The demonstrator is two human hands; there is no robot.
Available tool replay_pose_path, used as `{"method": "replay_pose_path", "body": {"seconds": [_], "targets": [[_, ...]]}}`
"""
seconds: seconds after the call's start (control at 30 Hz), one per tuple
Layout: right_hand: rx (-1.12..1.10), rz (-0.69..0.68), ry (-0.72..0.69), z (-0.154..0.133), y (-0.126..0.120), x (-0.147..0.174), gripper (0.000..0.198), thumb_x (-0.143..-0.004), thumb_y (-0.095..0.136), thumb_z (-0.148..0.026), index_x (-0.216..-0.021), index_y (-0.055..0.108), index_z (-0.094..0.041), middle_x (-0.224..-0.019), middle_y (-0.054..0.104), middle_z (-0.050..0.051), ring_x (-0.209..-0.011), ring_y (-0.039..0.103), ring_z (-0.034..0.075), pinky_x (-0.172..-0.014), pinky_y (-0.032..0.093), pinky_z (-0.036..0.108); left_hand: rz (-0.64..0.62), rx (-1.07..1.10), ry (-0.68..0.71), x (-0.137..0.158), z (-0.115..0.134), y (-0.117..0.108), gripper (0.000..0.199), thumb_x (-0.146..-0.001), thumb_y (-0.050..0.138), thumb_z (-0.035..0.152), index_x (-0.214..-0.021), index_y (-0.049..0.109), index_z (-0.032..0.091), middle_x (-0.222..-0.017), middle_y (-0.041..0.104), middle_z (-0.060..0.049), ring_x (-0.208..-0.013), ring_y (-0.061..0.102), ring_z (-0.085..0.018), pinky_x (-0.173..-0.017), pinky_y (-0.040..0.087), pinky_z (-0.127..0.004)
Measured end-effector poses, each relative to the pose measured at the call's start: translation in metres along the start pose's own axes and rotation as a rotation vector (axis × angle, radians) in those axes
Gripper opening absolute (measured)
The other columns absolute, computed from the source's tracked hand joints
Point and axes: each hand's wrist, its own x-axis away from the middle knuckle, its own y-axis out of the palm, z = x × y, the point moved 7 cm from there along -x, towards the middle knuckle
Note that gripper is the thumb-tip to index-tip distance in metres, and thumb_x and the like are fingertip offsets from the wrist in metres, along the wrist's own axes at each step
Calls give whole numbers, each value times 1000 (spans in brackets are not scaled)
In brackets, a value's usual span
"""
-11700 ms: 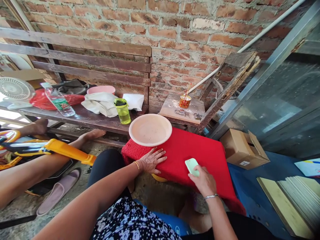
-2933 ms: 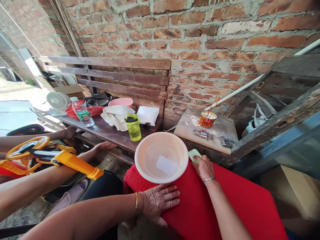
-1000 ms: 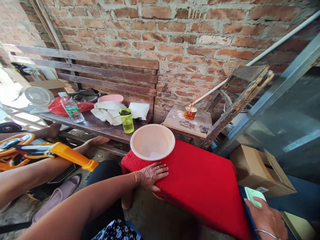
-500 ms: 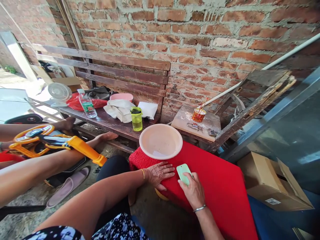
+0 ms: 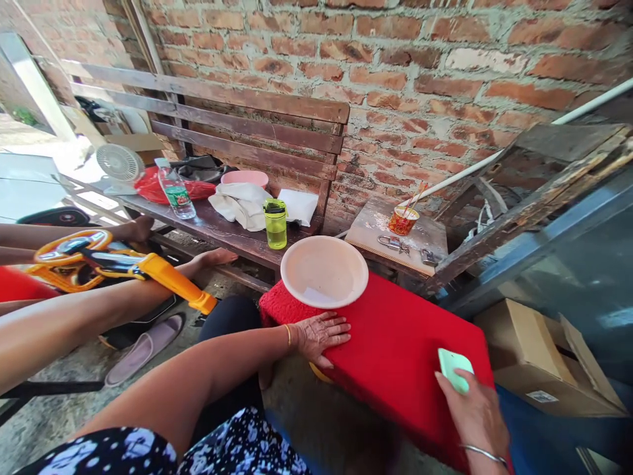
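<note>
A red cloth (image 5: 395, 343) covers a low table in front of me. My left hand (image 5: 321, 336) lies flat on its near edge, fingers spread, just below a pale pink basin (image 5: 324, 272). The basin holds shallow water and a small whitish piece. Toward the right end of the cloth, my right hand (image 5: 475, 406) is wrapped round a mint-green scrubbing brush (image 5: 453, 367), a rounded block whose underside is hidden.
Behind is a wooden bench (image 5: 212, 224) with a yellow-green bottle (image 5: 275, 227), a water bottle (image 5: 178, 194) and a fan (image 5: 119, 165). A paper cup (image 5: 403, 221) and padlocks (image 5: 393, 244) lie on a small board. At right stands a cardboard box (image 5: 539, 356). Another person's legs (image 5: 123, 297) stretch in from the left.
My right hand has slid the green brush to the right across the red cloth. My left hand stays flat at the near edge. The camera view has shifted slightly.
</note>
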Motion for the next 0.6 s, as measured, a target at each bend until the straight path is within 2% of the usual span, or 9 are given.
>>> {"method": "replay_pose_path", "body": {"seconds": [0.07,0.17,0.23,0.3,0.37,0.43,0.53,0.6], "targets": [[-60,-30,-175,-68,15,10,51,-84,49,-63,-114,68,-27,-92,59,9,-89,61,29,-74,51,40,-9,-8,-3,0,0,1,78,-91,52,64,-151,39,17,-155,41,-17,-147,32,-34,-123,18,-51],[-83,-70,-420,-168,38,23,34,-86,59,-46,-112,68,-26,-96,57,7,-91,60,24,-81,48,33,-30,-17,-7,0,-2,2,78,-91,50,65,-151,39,17,-156,40,-16,-147,32,-33,-122,18,-51],[-44,-97,-480,-205,48,24,30,-87,61,-40,-112,69,-26,-95,56,6,-89,59,22,-81,47,31,-33,-18,-8,0,-3,1,79,-90,51,66,-152,39,18,-156,40,-15,-147,33,-33,-123,18,-50],[2,-112,-481,-213,53,17,29,-88,61,-40,-113,69,-26,-95,55,6,-88,59,21,-81,46,30,-23,-11,-8,0,-3,0,79,-89,52,66,-151,39,19,-156,40,-15,-147,33,-33,-123,18,-50],[26,-116,-429,-190,51,1,31,-87,61,-40,-113,69,-26,-96,56,6,-88,59,21,-81,47,31,-9,3,-7,0,-3,0,78,-90,52,65,-151,40,19,-156,41,-14,-147,32,-32,-123,18,-49],[18,-100,-323,-140,43,-19,35,-85,59,-45,-113,69,-27,-93,57,6,-88,60,22,-81,48,33,-3,15,-10,0,-3,1,78,-90,52,65,-151,40,18,-156,40,-15,-147,33,-32,-123,18,-50],[-12,-76,-84,-34,18,-46,48,-80,53,-60,-111,68,-26,-80,57,6,-87,61,28,-79,51,40,-4,21,-13,-1,-3,4,81,-89,52,67,-151,40,16,-156,40,-16,-146,34,-33,-123,17,-50],[23,-80,154,41,-2,-52,62,-78,47,-72,-114,68,-27,-76,58,9,-81,63,32,-70,52,45,-8,19,-14,-2,-3,4,81,-89,52,67,-150,41,16,-156,40,-16,-147,32,-32,-124,15,-50]]}}
